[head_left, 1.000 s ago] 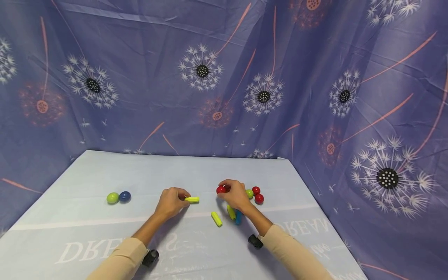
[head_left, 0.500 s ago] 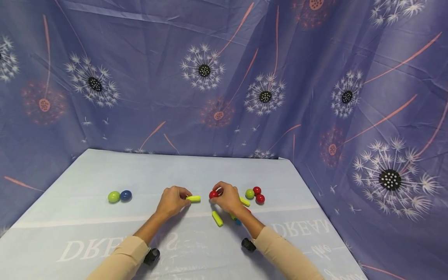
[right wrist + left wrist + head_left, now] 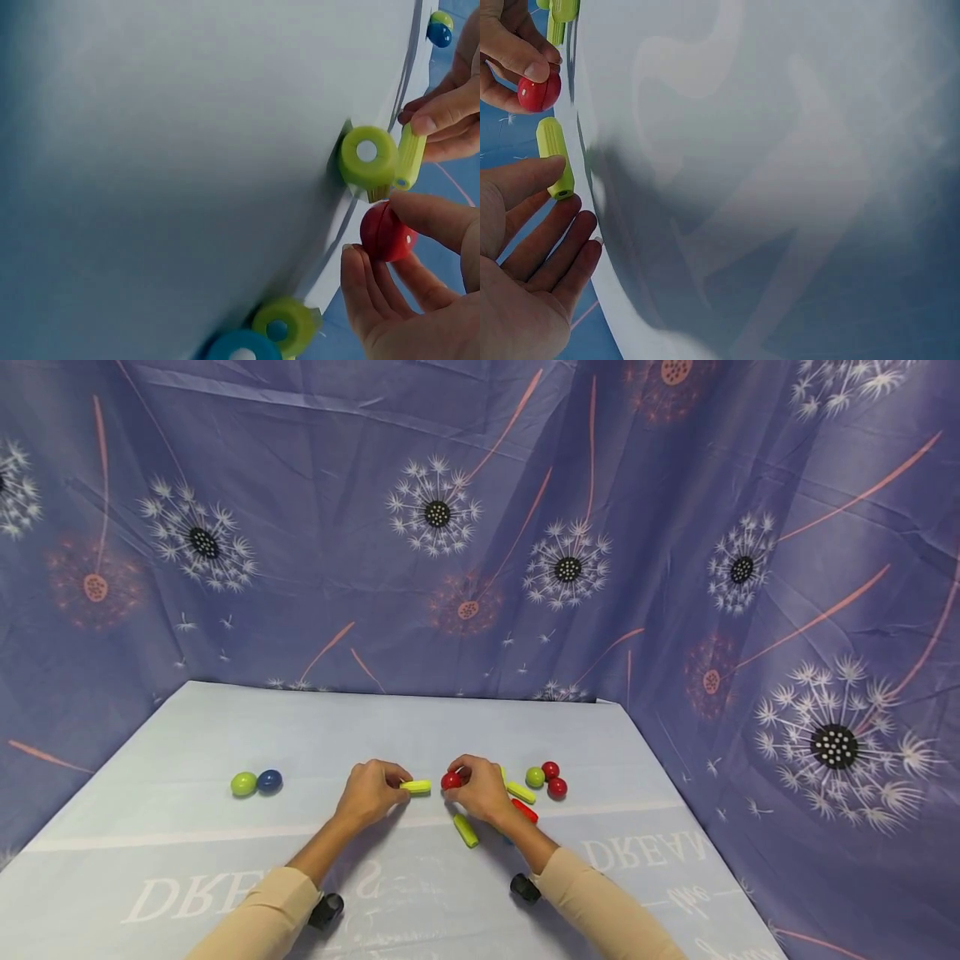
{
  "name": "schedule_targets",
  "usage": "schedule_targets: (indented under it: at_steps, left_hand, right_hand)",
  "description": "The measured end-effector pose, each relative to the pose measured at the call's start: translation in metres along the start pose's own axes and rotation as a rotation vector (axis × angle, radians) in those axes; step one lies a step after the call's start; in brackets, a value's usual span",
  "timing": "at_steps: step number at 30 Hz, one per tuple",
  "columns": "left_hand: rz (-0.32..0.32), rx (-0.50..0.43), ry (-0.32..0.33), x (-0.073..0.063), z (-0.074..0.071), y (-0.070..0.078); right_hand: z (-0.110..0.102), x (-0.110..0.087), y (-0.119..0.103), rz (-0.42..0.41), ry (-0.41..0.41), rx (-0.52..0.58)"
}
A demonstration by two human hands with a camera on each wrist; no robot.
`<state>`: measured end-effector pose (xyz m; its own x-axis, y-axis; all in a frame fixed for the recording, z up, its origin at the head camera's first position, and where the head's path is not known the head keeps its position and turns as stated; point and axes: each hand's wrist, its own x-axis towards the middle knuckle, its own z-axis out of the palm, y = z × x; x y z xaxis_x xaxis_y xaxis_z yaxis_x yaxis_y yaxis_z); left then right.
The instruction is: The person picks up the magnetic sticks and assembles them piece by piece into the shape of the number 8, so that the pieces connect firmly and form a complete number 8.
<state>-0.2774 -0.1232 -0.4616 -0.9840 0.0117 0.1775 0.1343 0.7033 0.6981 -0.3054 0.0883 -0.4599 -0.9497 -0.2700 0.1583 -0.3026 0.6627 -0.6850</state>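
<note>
Between thumb and fingers, my left hand pinches one end of a yellow-green ridged stick, its other end pointing right. A glossy red ball is pinched in the fingertips of my right hand, a short gap from the stick's free end. The left wrist view shows a seam around the red ball and a small hole in the stick's near end. Just in front of the right hand lies another yellow-green stick; in the right wrist view this stick appears end-on with a pale centre.
Right of the right hand lie a yellow-green stick, a red stick and a partly hidden blue stick. Farther right are a green ball and two red balls. A green ball and a blue ball sit at left.
My right hand has carried the red ball left, close to the stick in my left hand. The red stick and a yellow-green stick have come into sight behind it. The left hand stays nearly still.
</note>
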Motion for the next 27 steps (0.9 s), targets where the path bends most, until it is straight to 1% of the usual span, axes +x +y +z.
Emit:
schedule_targets:
  at_steps: [6,13,18,27]
  left_hand:
    - [0.009,0.004,0.001,0.000,0.001,0.000]
    - [0.016,0.010,0.004,0.001,0.001,0.001]
    - [0.031,0.015,0.001,0.001,0.001,0.002]
    - [0.037,0.012,0.005,0.002,0.004,0.002]
  right_hand:
    - [0.004,0.001,-0.001,0.001,-0.006,-0.024]
    - [0.011,0.003,0.000,-0.026,-0.013,-0.025]
    - [0.015,0.002,-0.002,-0.027,-0.011,-0.040]
    - [0.014,0.002,-0.004,-0.010,-0.021,-0.042]
